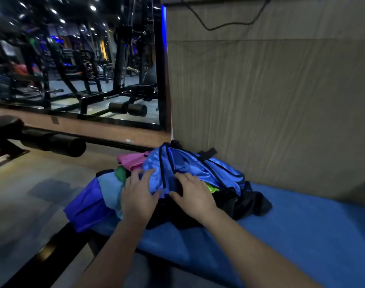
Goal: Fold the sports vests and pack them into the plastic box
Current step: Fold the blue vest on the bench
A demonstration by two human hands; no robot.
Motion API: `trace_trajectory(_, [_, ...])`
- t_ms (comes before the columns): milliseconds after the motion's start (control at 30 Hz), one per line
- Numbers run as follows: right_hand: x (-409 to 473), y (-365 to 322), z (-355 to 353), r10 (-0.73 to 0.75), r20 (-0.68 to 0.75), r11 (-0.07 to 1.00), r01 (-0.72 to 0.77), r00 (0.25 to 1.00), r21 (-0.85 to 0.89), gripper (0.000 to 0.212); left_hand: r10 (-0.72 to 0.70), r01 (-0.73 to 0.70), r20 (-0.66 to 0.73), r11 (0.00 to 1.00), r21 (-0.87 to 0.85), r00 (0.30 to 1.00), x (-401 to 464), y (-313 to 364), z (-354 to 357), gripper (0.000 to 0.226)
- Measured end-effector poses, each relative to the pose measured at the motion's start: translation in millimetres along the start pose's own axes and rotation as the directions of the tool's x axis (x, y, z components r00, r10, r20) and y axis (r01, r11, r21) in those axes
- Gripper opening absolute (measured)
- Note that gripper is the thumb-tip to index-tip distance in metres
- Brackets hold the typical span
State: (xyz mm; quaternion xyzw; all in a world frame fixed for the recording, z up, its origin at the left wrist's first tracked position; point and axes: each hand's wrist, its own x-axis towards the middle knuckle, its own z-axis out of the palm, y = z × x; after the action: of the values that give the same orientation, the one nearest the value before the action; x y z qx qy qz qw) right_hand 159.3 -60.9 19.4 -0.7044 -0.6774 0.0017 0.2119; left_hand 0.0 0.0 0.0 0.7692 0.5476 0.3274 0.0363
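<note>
Blue vest (189, 167) tops the pile (106, 196); the left hand (139, 196) and right hand (193, 195) rest on it, fingers spread. Best to lift it clear alone.

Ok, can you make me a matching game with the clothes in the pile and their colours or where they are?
Things:
1. blue vest with black trim
2. pink garment
3. neon yellow-green garment
4. purple garment

Descriptions:
A. hangs over the left edge of the blue mat
B. on top of the pile, under the left hand and the right hand
C. peeks out just right of the right hand
D. at the back left of the pile, near the mirror

Pairs: 1-B, 2-D, 3-C, 4-A
</note>
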Motion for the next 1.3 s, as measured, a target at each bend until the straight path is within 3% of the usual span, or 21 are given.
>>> trace_trajectory(100, [21,-6,15,0.208,0.007,0.956,-0.204,0.978,0.213,0.058,-0.044,0.045,0.048,0.999,-0.015,0.998,6,-9,4,0.059])
trace_trajectory(200, [31,-6,26,0.378,0.060,0.850,-0.372,0.924,0.374,0.048,-0.064,0.066,0.041,0.995,-0.073,0.997,10,-15,7,0.029])
trace_trajectory(333, [29,-5,31,0.430,-0.002,0.807,-0.383,0.903,0.449,0.011,-0.095,0.086,-0.039,0.979,-0.183,0.995,16,-14,-2,0.022])
trace_trajectory(433, [24,-3,19,0.461,-0.104,0.730,-0.310,0.881,0.609,0.013,-0.173,0.140,-0.032,0.878,-0.458,0.984,17,-1,-18,0.021])
trace_trajectory(533, [20,10,-18,0.544,-0.187,0.545,-0.175,0.818,0.820,0.023,-0.239,0.166,-0.005,0.687,-0.708,0.971,27,11,-42,0.022])
trace_trajectory(633, [5,33,-72,0.634,-0.197,0.376,-0.075,0.748,0.924,0.019,-0.280,0.126,-0.006,0.449,-0.885,0.960,36,29,-67,0.020])
trace_trajectory(667, [-4,42,-93,0.653,-0.199,0.339,-0.047,0.730,0.940,0.020,-0.300,0.106,-0.025,0.411,-0.906,0.954,38,38,-77,0.020])
trace_trajectory(733, [-24,64,-137,0.685,-0.205,0.278,0.009,0.699,0.960,0.019,-0.307,0.034,-0.112,0.433,-0.901,0.945,43,58,-96,0.022])
trace_trajectory(833, [-63,94,-204,0.708,-0.257,0.277,0.077,0.657,0.958,0.012,-0.285,-0.028,-0.163,0.422,-0.906,0.945,52,81,-122,0.022])
trace_trajectory(1000, [-150,146,-278,0.792,-0.314,0.342,0.045,0.524,0.939,0.013,-0.313,0.081,-0.001,0.251,-0.965,0.950,59,104,-150,0.021])
trace_trajectory(1133, [-201,178,-295,0.805,-0.256,0.246,0.092,0.535,0.965,0.018,-0.240,0.167,0.137,0.112,-0.980,0.961,49,136,-149,0.017])
trace_trajectory(1200, [-217,181,-304,0.798,-0.278,0.216,0.176,0.534,0.960,0.016,-0.215,0.155,0.140,0.056,-0.986,0.967,44,158,-152,0.018])
trace_trajectory(1300, [-235,178,-328,0.782,-0.335,0.210,0.283,0.525,0.936,0.036,-0.195,0.117,0.106,0.047,-0.992,0.975,38,189,-168,0.015])
